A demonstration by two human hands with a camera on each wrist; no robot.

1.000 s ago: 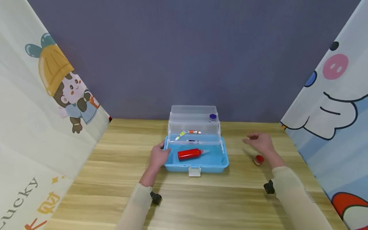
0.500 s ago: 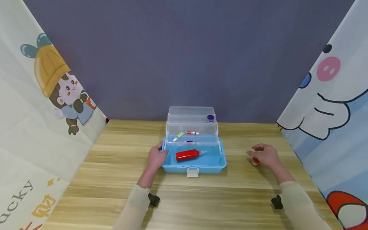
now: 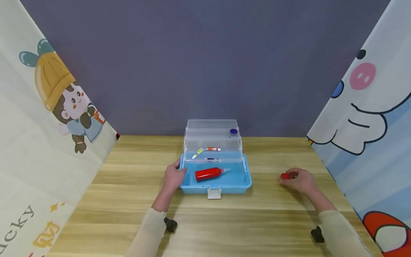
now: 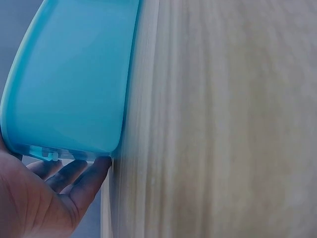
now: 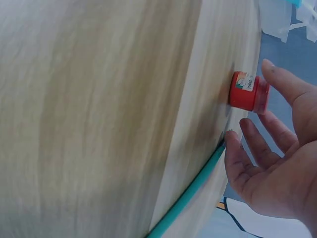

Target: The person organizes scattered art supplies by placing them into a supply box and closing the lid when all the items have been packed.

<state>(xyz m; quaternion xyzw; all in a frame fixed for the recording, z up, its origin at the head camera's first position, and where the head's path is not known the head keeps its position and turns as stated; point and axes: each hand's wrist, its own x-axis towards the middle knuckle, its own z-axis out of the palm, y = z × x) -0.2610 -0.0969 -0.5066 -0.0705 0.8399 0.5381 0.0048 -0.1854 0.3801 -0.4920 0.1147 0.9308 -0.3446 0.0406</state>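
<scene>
"Where was the work happening?"

"At the right hand. A squat, round red jar with a red lid and a white label stood upright on the wood-grained desk, well apart from the light-blue plastic box, on its right"

"And the fingers there?"

"The thumb lay on one side of the jar and the rest on the other, curved and parted from one another. Whether they pinched it yet, I could not tell"

"What about the left hand?"

"It gripped the box by the left end, thumb near the rim, the other fingertips against the back corner. A cylindrical red plastic bottle with a clear nozzle lay on its side in the box's base, below the stepped clear plastic trays"

"How was the jar best taken, to your mind?"

"By the body as well as the lid, I judged, since a grip on the lid alone might have turned it loose. Thumb and fingers needed to meet squarely across it, with even, modest pressure, because its sides looked smooth. A straight lift seemed safer than a slide, and a firm left hand would have kept those trays from shifting"
</scene>
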